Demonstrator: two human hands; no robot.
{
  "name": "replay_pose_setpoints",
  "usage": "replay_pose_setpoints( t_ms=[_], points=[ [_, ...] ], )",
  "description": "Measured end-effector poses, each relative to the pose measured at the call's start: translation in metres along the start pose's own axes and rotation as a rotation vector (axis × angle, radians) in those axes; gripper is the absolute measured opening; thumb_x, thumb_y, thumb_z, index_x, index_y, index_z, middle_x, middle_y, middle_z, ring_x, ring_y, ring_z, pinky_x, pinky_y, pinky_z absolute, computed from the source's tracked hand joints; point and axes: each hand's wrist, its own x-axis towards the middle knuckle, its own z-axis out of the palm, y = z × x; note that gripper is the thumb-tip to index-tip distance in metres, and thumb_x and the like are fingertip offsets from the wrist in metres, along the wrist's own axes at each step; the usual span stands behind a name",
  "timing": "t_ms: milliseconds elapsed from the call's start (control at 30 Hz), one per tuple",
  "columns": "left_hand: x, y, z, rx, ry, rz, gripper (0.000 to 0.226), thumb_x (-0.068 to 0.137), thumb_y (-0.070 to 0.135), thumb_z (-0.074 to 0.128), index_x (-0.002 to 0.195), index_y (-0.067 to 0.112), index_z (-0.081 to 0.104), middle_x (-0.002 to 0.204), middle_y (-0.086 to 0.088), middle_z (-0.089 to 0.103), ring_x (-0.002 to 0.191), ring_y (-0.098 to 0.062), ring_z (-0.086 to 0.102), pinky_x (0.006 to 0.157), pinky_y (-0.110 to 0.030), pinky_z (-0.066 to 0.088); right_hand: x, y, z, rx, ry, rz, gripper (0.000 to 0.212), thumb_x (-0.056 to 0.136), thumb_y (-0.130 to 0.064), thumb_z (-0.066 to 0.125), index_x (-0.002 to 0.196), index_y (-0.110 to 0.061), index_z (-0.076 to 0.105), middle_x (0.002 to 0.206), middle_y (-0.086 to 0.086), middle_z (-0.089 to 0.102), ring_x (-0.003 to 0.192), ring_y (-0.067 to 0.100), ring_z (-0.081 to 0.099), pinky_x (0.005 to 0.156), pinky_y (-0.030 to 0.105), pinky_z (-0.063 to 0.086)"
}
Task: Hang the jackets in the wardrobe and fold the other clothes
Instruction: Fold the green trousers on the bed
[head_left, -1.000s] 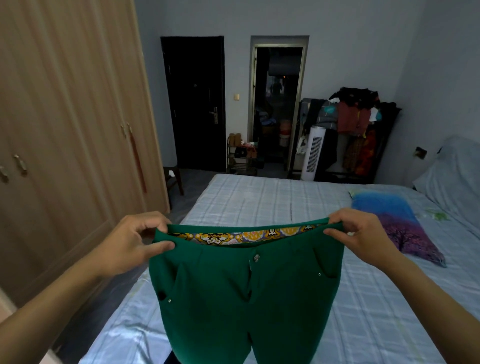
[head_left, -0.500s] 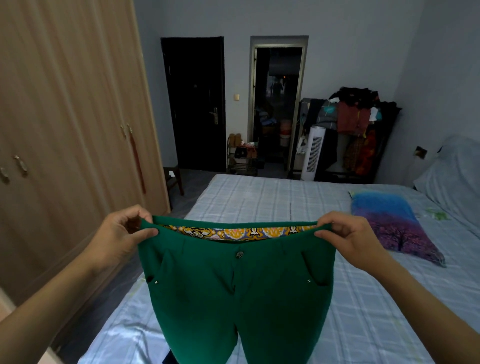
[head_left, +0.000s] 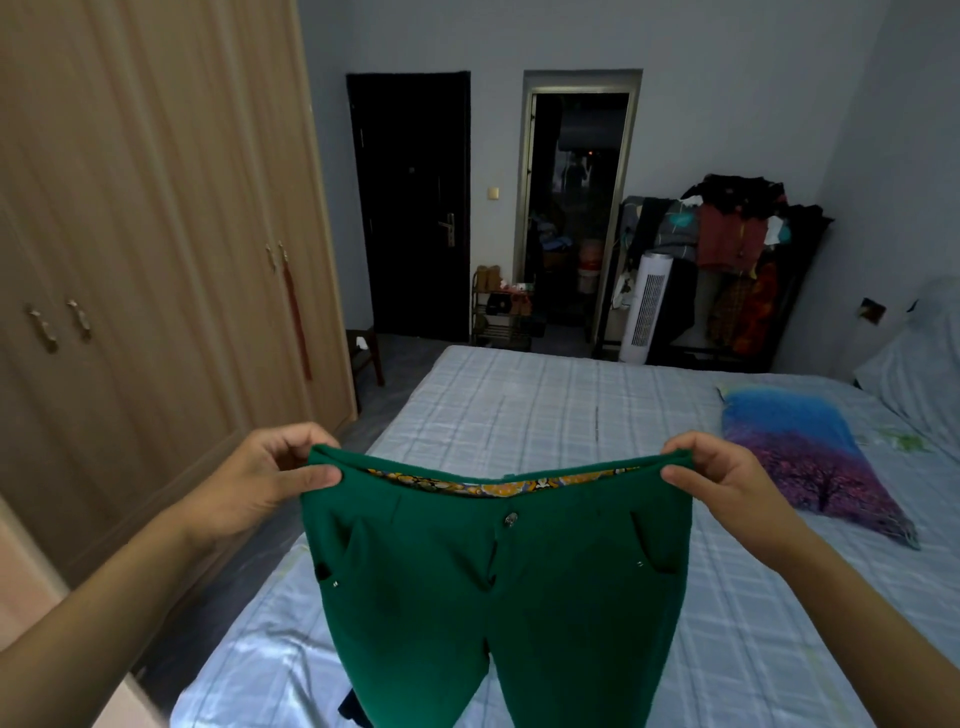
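One pair of green trousers (head_left: 498, 587) hangs between two hands: the left hand (head_left: 260, 480) pinches one end of the waistband, the right hand (head_left: 719, 480) pinches the other, holding it spread above the bed (head_left: 519, 410). Beyond the right hand lies one blue-purple pillow (head_left: 810, 457). Left of the left hand stands the closed wardrobe (head_left: 145, 260). Far beyond both hands, one loaded clothes rack (head_left: 737, 249) and one white tower fan (head_left: 647, 306).
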Motion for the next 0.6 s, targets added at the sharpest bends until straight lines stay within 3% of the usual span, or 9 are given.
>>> replay_pose_setpoints(
  t_ms=[67, 133, 200, 267, 333, 400, 500, 600],
  points=[
    [-0.005, 0.007, 0.002, -0.119, -0.069, -0.081, 0.006, 0.078, -0.003, 0.072, 0.077, 0.002, 0.069, 0.079, -0.018, 0.066, 0.07, -0.022, 0.066, 0.063, -0.024, 0.056, 0.001, 0.002, -0.003, 0.09, -0.042, 0.083, 0.044, 0.074, -0.034, 0.082, 0.098, -0.001, 0.064, 0.089, 0.018, 0.07, 0.081, 0.025, 0.068, 0.071, 0.026, 0.057],
    [-0.008, 0.011, 0.009, -0.297, -0.092, -0.173, 0.012, 0.08, -0.01, 0.059, 0.076, -0.002, 0.067, 0.079, -0.021, 0.065, 0.066, -0.023, 0.067, 0.06, -0.026, 0.058, 0.006, 0.001, 0.0, 0.166, -0.067, 0.19, 0.057, 0.062, -0.04, 0.089, 0.097, -0.002, 0.066, 0.091, 0.018, 0.07, 0.081, 0.024, 0.068, 0.071, 0.028, 0.058],
    [-0.004, 0.011, 0.019, -0.359, -0.047, -0.234, 0.008, 0.082, -0.01, 0.058, 0.081, -0.005, 0.064, 0.082, -0.023, 0.066, 0.067, -0.024, 0.068, 0.061, -0.027, 0.059, 0.015, 0.0, 0.008, 0.189, -0.071, 0.279, 0.035, 0.071, -0.021, 0.084, 0.094, -0.001, 0.067, 0.09, 0.018, 0.07, 0.08, 0.025, 0.068, 0.07, 0.029, 0.058],
    [0.01, 0.005, 0.03, -0.293, 0.128, -0.276, 0.004, 0.082, -0.006, 0.065, 0.087, -0.006, 0.064, 0.086, -0.023, 0.065, 0.065, -0.021, 0.068, 0.059, -0.024, 0.058, 0.026, 0.0, 0.022, 0.082, 0.039, 0.367, 0.011, 0.081, -0.005, 0.074, 0.089, -0.002, 0.068, 0.086, 0.017, 0.071, 0.075, 0.023, 0.069, 0.064, 0.03, 0.056],
    [0.029, -0.004, 0.042, -0.197, 0.398, -0.321, 0.007, 0.081, -0.004, 0.071, 0.086, -0.003, 0.066, 0.085, -0.021, 0.066, 0.06, -0.019, 0.065, 0.054, -0.022, 0.056, 0.037, 0.005, 0.036, -0.035, 0.232, 0.435, 0.005, 0.083, -0.001, 0.073, 0.083, -0.004, 0.069, 0.081, 0.015, 0.073, 0.068, 0.022, 0.069, 0.06, 0.032, 0.056],
    [0.039, -0.01, 0.057, -0.123, 0.583, -0.321, 0.008, 0.081, -0.001, 0.074, 0.085, -0.001, 0.068, 0.084, -0.02, 0.067, 0.062, -0.022, 0.062, 0.056, -0.024, 0.055, 0.045, 0.011, 0.052, -0.059, 0.383, 0.454, 0.008, 0.079, -0.004, 0.077, 0.078, -0.004, 0.069, 0.081, 0.017, 0.073, 0.071, 0.027, 0.07, 0.065, 0.038, 0.059],
    [0.041, -0.012, 0.083, -0.125, 0.606, -0.251, 0.008, 0.081, 0.001, 0.076, 0.079, 0.004, 0.068, 0.079, -0.016, 0.066, 0.07, -0.024, 0.06, 0.068, -0.036, 0.054, 0.043, 0.008, 0.081, -0.017, 0.411, 0.377, 0.009, 0.077, -0.006, 0.078, 0.079, -0.006, 0.069, 0.084, 0.021, 0.072, 0.072, 0.029, 0.069, 0.066, 0.038, 0.057],
    [0.032, -0.009, 0.117, -0.079, 0.524, -0.186, 0.013, 0.082, 0.0, 0.074, 0.077, 0.008, 0.065, 0.07, -0.009, 0.061, 0.065, -0.022, 0.057, 0.062, -0.035, 0.05, 0.028, -0.005, 0.114, 0.018, 0.35, 0.317, 0.009, 0.08, -0.005, 0.077, 0.085, -0.009, 0.069, 0.085, 0.017, 0.073, 0.075, 0.028, 0.071, 0.07, 0.039, 0.059]
  ],
)
